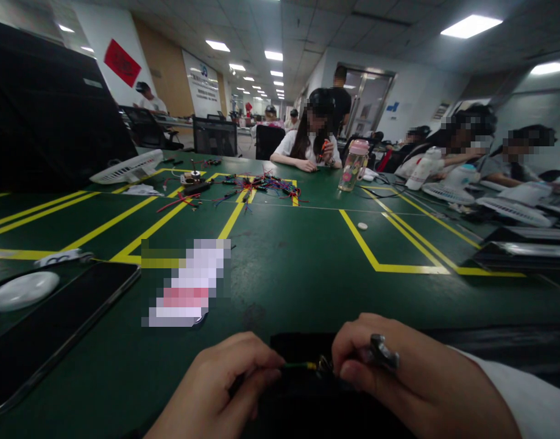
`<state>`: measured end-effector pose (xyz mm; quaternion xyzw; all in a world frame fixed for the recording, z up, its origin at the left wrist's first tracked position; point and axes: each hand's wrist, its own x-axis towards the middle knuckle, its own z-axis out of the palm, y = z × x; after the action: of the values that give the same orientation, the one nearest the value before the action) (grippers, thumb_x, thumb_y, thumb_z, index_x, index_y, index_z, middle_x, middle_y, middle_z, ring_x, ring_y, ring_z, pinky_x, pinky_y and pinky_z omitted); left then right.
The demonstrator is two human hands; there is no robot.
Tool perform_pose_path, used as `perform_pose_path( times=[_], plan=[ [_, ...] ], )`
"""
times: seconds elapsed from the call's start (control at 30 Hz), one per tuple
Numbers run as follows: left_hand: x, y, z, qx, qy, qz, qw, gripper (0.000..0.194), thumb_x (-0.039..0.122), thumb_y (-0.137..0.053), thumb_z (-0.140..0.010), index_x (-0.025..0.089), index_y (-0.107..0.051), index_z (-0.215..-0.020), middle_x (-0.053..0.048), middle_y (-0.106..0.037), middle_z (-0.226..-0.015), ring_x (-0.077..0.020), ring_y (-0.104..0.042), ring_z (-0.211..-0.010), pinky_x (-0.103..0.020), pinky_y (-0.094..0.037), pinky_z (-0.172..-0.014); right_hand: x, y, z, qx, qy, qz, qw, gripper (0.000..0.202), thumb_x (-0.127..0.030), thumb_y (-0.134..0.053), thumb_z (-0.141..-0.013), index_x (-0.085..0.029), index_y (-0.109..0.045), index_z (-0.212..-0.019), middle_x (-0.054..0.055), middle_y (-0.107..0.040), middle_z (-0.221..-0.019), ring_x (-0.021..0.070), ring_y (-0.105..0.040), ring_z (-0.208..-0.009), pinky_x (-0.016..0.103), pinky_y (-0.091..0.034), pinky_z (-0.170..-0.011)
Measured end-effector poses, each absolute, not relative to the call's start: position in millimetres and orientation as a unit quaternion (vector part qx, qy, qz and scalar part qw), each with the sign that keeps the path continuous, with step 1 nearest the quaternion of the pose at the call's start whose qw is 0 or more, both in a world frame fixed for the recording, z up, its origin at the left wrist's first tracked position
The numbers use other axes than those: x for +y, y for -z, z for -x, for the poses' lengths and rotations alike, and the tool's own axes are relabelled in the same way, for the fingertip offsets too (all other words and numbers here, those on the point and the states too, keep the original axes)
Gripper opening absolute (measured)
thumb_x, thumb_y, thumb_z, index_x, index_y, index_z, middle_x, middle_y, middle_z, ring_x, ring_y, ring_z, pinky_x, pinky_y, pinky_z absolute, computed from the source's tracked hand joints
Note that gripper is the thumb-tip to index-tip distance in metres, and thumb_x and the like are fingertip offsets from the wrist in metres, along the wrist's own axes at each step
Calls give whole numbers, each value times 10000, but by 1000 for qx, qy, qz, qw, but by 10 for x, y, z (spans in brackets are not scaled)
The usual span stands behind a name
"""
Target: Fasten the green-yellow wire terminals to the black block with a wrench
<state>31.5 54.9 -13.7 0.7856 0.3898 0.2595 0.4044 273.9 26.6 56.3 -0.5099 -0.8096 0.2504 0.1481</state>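
Low in the view, my left hand (243,378) is closed in a pinch on a thin green strip with a yellow tip (302,366). The strip points right, towards small coiled, shiny strands (324,366) beside my right fingertips. My right hand (384,366) is closed as well, thumb against curled fingers. A silver metal piece (384,352) shows at its knuckles; I cannot tell whether it is a ring or part of a tool. Whatever lies inside the right fingers is hidden. Both hands are above a black surface (307,405) at the table's near edge.
A dark phone (55,335) and a white rounded object (24,290) lie left on the green table (280,268). A blurred-out pale item (192,283) is nearer. Tangled wires (265,183), a pink-lidded bottle (354,164) and a seated person (314,134) are across the table.
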Motion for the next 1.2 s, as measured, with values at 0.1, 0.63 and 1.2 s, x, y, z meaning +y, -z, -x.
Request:
perform_pose_path(
  times=[0.1,0.63,1.2],
  plan=[
    [547,146,-307,386,-254,-789,405,209,130,-466,-906,220,-655,-902,12,-613,-783,-98,-595,-598,-150,-441,-531,295,-609,-2738,-805,-271,507,146,153,-203,-488,-916,-250,-626,-869,-19,-657,-807,176,-595,-755,270,-412,-640],
    [547,176,-300,390,-264,-785,402,186,143,-489,-904,229,-652,-883,24,-600,-767,-81,-578,-555,-138,-429,-505,246,-601,-2757,-747,-288,577,164,194,-370,-474,-915,-253,-591,-814,-14,-608,-721,184,-571,-657,294,-416,-585],
    [554,158,-309,391,-259,-794,387,197,127,-492,-891,233,-656,-868,28,-610,-755,-90,-571,-578,-151,-415,-517,272,-583,-2696,-789,-246,548,129,188,-310,-467,-896,-223,-608,-807,31,-625,-715,204,-570,-638,293,-408,-548]
  ],
)
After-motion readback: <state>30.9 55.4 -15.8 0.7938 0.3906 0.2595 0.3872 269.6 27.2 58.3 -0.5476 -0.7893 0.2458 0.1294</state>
